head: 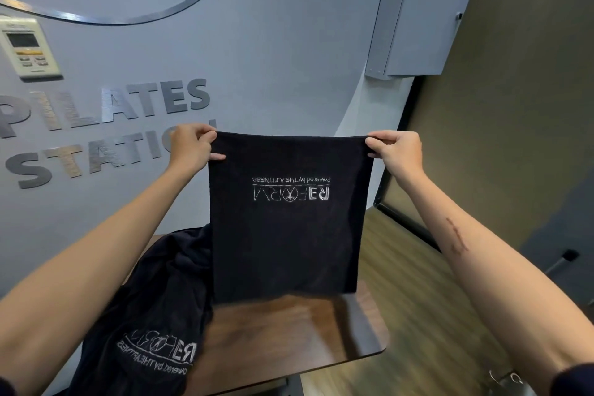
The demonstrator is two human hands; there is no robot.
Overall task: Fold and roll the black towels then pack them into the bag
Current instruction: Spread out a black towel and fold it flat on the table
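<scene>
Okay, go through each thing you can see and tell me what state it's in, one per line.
Held towel: hanging flat, logo upside down.
Left hand: pinching its top left corner.
Right hand: pinching its top right corner.
Towel pile: crumpled on the table.
Table: partly covered.

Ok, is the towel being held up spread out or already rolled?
Spread, not rolled: the black towel hangs flat above the table, left hand and right hand pinching its top corners, logo upside down.

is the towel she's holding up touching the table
Cannot tell. In the head view the held towel's bottom edge overlaps the wooden table, but the blurred, shadowed edge could be hanging above it.
</scene>
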